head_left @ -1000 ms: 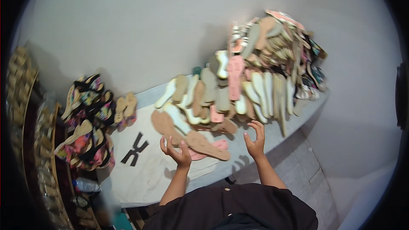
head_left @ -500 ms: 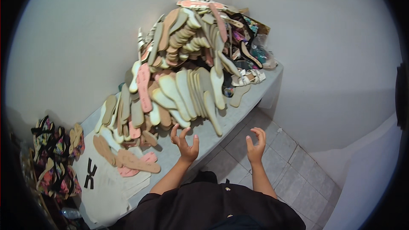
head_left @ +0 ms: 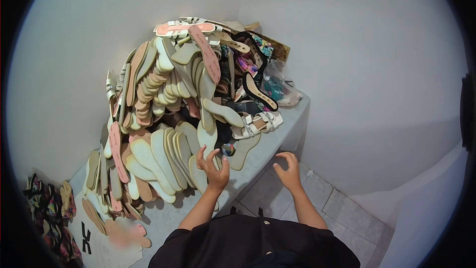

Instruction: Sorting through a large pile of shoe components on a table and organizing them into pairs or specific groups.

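Pale grey wall [head_left: 367, 94] behind & to R. Grey floor tiles [head_left: 327, 218] past bench's near edge, R side. Bench [head_left: 173, 213], pale top, runs diag.: L end low in view, R end up nr wall corner.

Shoe soles [head_left: 163, 154] = main thing here: big pile in mid of bench, from far edge most of way to near edge; cream, grey, tan, some pink. Many lean in rows, others stacked higher up, approx. fan-like. Mixed sandals [head_left: 243, 64] heaped at far R corner, black & floral, w/ cardboard box [head_left: 280, 47] behind. White sheet [head_left: 106, 250] at L end, few tan & pink soles on it, partly blurred. Floral sandals [head_left: 59, 238] bunched off L end; can't tell what they rest on.

Clear plastic bag [head_left: 286, 94], greenish stuff inside, nr R end corner. White sandals [head_left: 248, 128] side by side, btwn bag & pile, nr near edge. One grey sole [head_left: 247, 152] lies flat just below them.

L hand [head_left: 213, 172] over bench, inside near edge, in front of soles; fingers bent, thumb well apart, nothing seen in it; contact w/ soles: can't tell. R hand [head_left: 289, 172] out past near edge, over tiles; fingers curled, gap to thumb, nothing held.

Black pcs [head_left: 86, 238] on sheet, L end. Small multicol. round thing [head_left: 228, 149] just beside L fingertips, nr grey sole.
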Available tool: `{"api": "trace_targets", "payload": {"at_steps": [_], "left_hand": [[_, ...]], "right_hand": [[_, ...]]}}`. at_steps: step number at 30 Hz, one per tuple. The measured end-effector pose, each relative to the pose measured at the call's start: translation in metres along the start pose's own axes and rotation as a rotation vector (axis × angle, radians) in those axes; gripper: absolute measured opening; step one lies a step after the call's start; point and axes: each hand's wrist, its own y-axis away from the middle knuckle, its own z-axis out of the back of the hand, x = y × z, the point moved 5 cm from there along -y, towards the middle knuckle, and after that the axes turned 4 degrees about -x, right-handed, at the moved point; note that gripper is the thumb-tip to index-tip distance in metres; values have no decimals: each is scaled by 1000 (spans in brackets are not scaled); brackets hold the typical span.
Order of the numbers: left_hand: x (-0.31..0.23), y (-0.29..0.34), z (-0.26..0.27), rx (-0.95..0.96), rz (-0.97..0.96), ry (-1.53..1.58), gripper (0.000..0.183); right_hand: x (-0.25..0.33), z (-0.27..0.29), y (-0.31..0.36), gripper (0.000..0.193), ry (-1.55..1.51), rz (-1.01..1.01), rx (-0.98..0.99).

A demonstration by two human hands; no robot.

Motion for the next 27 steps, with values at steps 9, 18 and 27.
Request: {"api": "trace_targets", "payload": {"at_steps": [9,18,27], "left_hand": [[15,-23,-61,13,54,-131,42],[20,-46,-144,-181,59,-225,42],[31,-80,-293,105,187,-249,53]], "right_hand": [[-84,-35,-92,28,-122,-104,48],[-101,-110,-252,41,-239,185,248],[-101,-129,-458,40,-146,543,150]]}}
